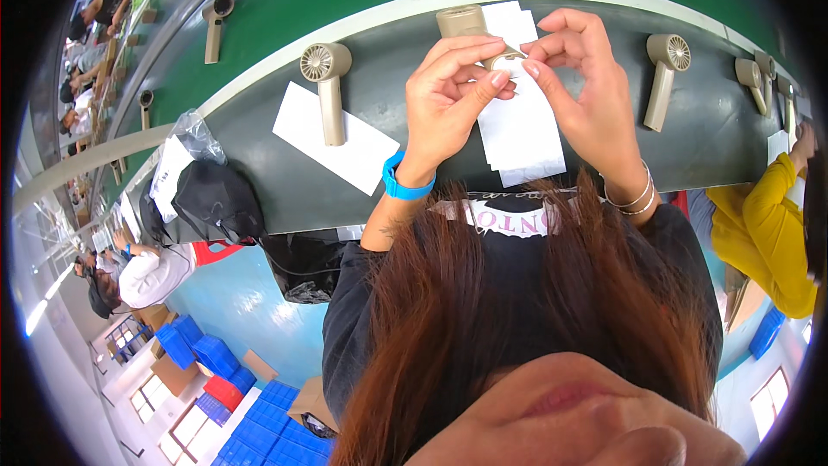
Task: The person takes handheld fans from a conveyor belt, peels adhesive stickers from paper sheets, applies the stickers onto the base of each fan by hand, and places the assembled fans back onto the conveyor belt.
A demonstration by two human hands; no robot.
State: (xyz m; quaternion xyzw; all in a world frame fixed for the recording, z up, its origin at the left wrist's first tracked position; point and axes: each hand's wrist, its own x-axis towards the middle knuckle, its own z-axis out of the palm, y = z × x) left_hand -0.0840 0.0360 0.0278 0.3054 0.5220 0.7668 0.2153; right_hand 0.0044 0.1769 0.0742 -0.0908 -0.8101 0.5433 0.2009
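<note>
Smooth, dark counter [379, 78] carries flat white paper sheets [522, 138] and beige fans [325, 61] with finned round heads. Above the sheets, the left grip [440, 108] is clasped around a cylindrical-headed, plastic-looking fan [461, 21], its pale rounded end exposed. Beside that end, the right grip [591, 91] curls its fingertips together, though I cannot tell whether they pinch anything.

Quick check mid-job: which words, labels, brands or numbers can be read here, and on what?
Black shirt: large purple capitals on white, partly hidden by hair; I won't copy them out.
Pale script above them: too blurred to read.
White sheets: no text I can make out.
Beige fans: no legible marking.
</note>
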